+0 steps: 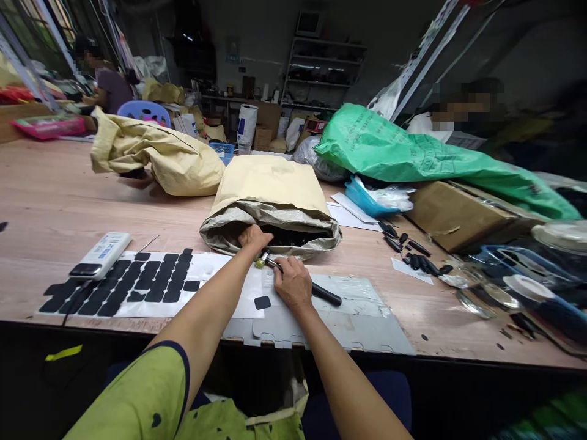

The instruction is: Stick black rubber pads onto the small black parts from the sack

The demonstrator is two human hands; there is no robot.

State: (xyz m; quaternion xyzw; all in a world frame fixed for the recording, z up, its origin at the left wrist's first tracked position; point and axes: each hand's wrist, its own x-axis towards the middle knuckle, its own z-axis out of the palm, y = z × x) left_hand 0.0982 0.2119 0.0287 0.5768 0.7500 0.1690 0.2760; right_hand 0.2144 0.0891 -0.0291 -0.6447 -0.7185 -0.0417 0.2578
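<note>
My left hand (255, 237) reaches into the mouth of a tan woven sack (275, 180) lying on the table. Its thumb shows, but the other fingers are hidden inside, where dark items (300, 237) can be made out dimly. Just in front of the sack, my right hand (293, 282) is closed over the shaft of a small hammer (328, 294). The hammer has a black handle and a yellow-green face on its head, which lies close below my left wrist. Under it is a grey sheet (380, 333). A single black square patch (263, 302) lies left of my right hand.
Rows of black patches on white backing (158, 278) and a white device (101, 255) lie left. Another tan sack (160, 153) is behind. Right are black handle-like parts (419, 263), a cardboard box (458, 214), a green sack (413, 150) and jars (527, 287). Two people sit farther back.
</note>
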